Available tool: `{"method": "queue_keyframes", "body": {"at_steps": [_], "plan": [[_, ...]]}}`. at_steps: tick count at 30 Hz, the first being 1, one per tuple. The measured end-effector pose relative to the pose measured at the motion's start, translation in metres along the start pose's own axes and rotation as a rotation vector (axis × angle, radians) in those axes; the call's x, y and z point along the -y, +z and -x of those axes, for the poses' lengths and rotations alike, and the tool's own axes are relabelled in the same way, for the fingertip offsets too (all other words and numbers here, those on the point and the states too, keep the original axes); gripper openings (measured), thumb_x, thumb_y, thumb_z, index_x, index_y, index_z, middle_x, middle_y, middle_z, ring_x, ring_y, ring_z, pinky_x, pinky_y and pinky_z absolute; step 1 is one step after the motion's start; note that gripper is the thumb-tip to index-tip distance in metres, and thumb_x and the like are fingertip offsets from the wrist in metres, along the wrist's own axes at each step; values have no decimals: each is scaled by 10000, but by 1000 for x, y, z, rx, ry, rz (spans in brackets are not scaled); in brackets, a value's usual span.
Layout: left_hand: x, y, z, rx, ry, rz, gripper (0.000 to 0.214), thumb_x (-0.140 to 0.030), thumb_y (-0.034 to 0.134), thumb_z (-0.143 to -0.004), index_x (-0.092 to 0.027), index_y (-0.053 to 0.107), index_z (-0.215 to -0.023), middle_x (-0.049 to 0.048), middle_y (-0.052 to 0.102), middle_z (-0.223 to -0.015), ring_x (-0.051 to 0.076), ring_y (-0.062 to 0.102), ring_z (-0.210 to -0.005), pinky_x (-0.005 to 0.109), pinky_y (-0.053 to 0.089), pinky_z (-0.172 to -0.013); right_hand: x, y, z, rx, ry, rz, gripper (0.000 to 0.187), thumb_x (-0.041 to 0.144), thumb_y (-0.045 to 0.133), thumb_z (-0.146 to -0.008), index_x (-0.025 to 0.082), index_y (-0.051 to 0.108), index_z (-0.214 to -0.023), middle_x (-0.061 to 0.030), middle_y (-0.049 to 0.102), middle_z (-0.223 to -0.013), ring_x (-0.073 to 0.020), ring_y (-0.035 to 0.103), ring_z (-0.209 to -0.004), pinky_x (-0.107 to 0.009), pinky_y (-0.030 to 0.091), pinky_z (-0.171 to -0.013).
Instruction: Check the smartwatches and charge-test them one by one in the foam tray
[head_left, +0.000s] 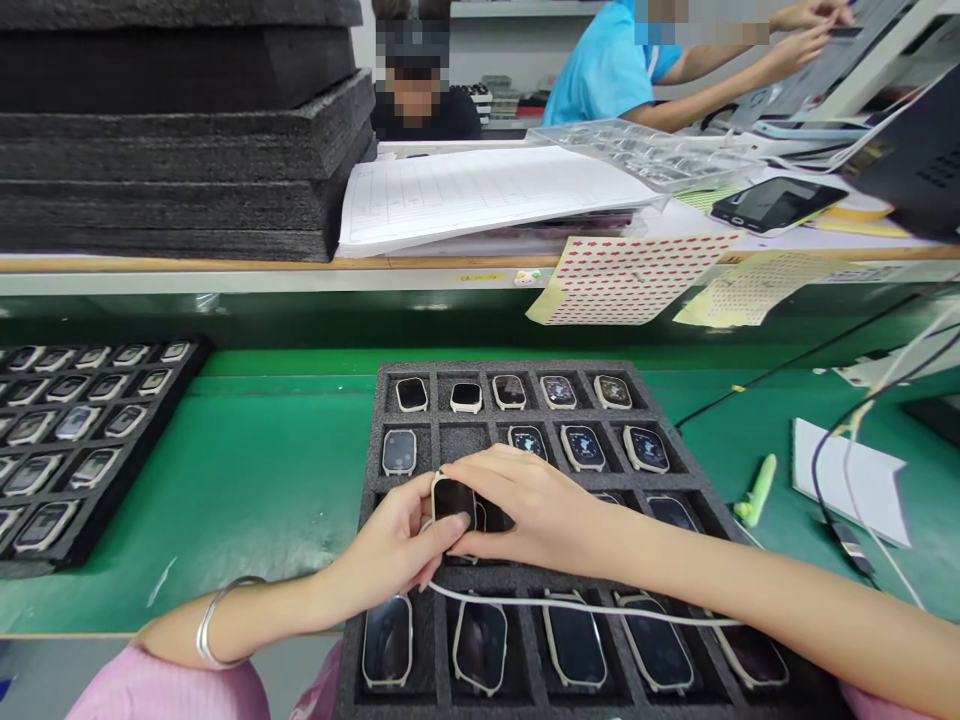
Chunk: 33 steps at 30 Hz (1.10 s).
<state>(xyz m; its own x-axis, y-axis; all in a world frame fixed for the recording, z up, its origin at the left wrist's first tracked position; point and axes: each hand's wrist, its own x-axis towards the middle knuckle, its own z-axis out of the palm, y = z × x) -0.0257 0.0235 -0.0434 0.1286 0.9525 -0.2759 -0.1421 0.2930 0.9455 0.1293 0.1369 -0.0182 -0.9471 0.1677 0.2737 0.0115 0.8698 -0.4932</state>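
A black foam tray (379,455) with several smartwatch bodies in its pockets lies in front of me on the green bench. My left hand (390,550) and my right hand (525,505) meet over its middle row, both pinched on one smartwatch body (452,498) with a dark screen and pale rim. My left thumb lies on its screen; my right fingers curl round its top and right side. A thin white cable (570,607) runs from under the hands to the right across the tray. One pocket (461,443) just above the hands holds nothing.
A second foam tray (75,430) of watches lies at the left. Stacked black foam sheets (172,130), papers (480,190), sticker sheets (630,280) and a phone (776,203) sit on the raised shelf. A green marker (757,488), white paper (855,480) and cables lie right. Two other people work behind.
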Motion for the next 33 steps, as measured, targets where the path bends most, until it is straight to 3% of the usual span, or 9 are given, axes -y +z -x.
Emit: {"method": "queue_keyframes", "body": {"at_steps": [13, 19, 24, 27, 30, 33], "plan": [[-1, 0, 2, 21, -16, 21, 354, -420, 600, -846, -130, 530, -1037, -104, 405, -476, 38, 326, -308, 143, 220, -308, 1, 6, 4, -41, 47, -54, 329, 303, 731, -781, 122, 601, -1022, -91, 679, -955, -219, 636, -832, -338, 494, -754], [-2, -7, -3, 96, -18, 258, 227, -346, 603, -855, -122, 566, -837, 2, 601, -591, 11, 310, -288, 161, 142, -305, 0, 3, 1, -88, 208, -429, 411, 353, 731, -789, 145, 608, -1121, -39, 622, -851, -165, 604, -742, -280, 493, -693], [-1, -12, -8, 220, -4, 440, 238, -317, 578, -864, -86, 610, -817, 84, 675, -645, 7, 294, -271, 158, 148, -276, -4, 8, -3, -141, 320, -923, 321, 382, 590, -900, 138, 642, -1101, -90, 605, -1022, -174, 628, -882, -277, 518, -745], [2, -12, -10, 238, -7, 484, 233, -313, 596, -855, -82, 618, -832, 128, 704, -735, -1, 295, -272, 151, 152, -267, -3, 14, -3, -97, 362, -1161, 345, 380, 595, -899, 134, 607, -1141, -48, 654, -833, -145, 655, -651, -268, 537, -652], [3, -12, -10, 245, -4, 498, 247, -321, 607, -849, -75, 622, -833, 138, 706, -741, -5, 283, -267, 150, 150, -258, -2, 18, -2, -91, 369, -1230, 329, 360, 569, -919, 137, 584, -1161, -3, 636, -691, -127, 629, -509, -254, 529, -582], [2, -10, -8, 229, 6, 473, 266, -325, 590, -865, -69, 624, -804, 69, 650, -570, 3, 275, -255, 149, 155, -262, -2, 12, -2, -88, 328, -1102, 300, 336, 517, -948, 154, 574, -1180, -24, 657, -787, -126, 638, -564, -263, 531, -623]]}}
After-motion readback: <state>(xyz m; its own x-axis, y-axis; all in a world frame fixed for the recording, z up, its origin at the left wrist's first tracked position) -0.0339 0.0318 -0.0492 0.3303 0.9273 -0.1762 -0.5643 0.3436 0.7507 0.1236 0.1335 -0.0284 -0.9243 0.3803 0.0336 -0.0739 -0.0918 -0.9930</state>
